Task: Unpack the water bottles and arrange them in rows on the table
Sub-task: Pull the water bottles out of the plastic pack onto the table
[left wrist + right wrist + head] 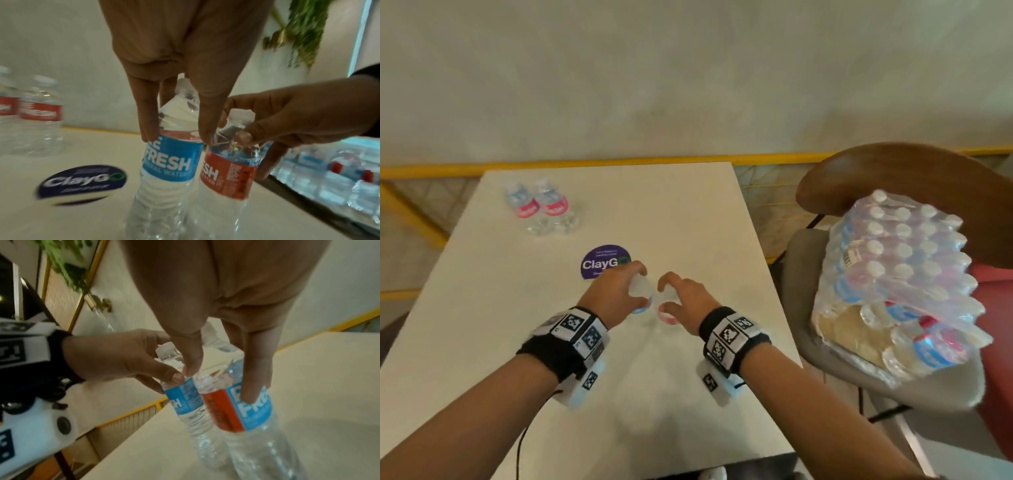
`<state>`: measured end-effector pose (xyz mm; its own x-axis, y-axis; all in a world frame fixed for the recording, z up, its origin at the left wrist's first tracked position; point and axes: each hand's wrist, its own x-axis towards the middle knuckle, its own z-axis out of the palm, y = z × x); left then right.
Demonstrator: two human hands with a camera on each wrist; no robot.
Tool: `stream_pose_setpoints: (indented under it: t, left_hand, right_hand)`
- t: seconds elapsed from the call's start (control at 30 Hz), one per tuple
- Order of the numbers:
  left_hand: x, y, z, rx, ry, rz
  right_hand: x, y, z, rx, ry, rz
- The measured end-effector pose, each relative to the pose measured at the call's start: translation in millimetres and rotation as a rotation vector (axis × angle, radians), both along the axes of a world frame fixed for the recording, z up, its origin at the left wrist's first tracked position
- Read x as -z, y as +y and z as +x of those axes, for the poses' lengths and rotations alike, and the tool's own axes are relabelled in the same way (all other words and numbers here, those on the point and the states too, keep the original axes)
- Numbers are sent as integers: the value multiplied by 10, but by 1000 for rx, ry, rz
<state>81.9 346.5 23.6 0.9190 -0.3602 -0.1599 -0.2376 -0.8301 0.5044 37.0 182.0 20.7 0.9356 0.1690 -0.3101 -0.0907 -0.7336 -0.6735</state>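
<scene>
1. Upright, caps up and long axes vertical, two bottles stand touching side by side near the middle of the surface (pixel 674 212), just on the near side of the round purple sticker (pixel 604 262).
2. Left hand (pixel 616 294) curls its fingers and thumb round the shoulder of the left bottle (pixel 166 164), the one with its blue label face showing.
3. Right hand (pixel 688 301) grips the right bottle (pixel 228 172) the same way, fingertips at the top of its red-and-blue label.
4. Two more bottles (pixel 537 205) stand upright and touching near the far left corner of the surface, red label sides toward the head camera.
5. Count: four bottles on the surface, all clear ribbed plastic with white caps.
6. A shrink-wrapped pack (pixel 904 274) of many bottles, in crinkled clear film, lies tilted on a grey chair (pixel 801 260) with a curved wooden back, beside the right edge of the surface.
</scene>
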Motion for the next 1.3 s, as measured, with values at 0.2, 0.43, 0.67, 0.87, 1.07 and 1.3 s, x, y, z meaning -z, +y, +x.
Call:
stream_pose_setpoints:
  t: [0.2,0.43,0.67,0.87,1.07,1.3]
  left_hand:
    - [215,277,106,-59,46,93]
    - [-140,-126,-190,61,-502,5]
    - [-252,-2055,-844,672,-208,-215]
    - [204,-3517,-1043,800,66,-90]
    - [490,-4085,-992,741,-23,-54]
    - [457,-4188,-821,842,-29,-21]
  right_hand:
    - [61,275,271,-75,87,-81]
    - [-79,-842,-250,452,-14,22]
    - [158,-2489,-1398,1279,-105,-93]
    - [295,-2782,-1601,1550,-187,-283]
    - [343,-2798,-1530,1489,-96,-338]
    - [248,-3055,-1600,1409,-231,-204]
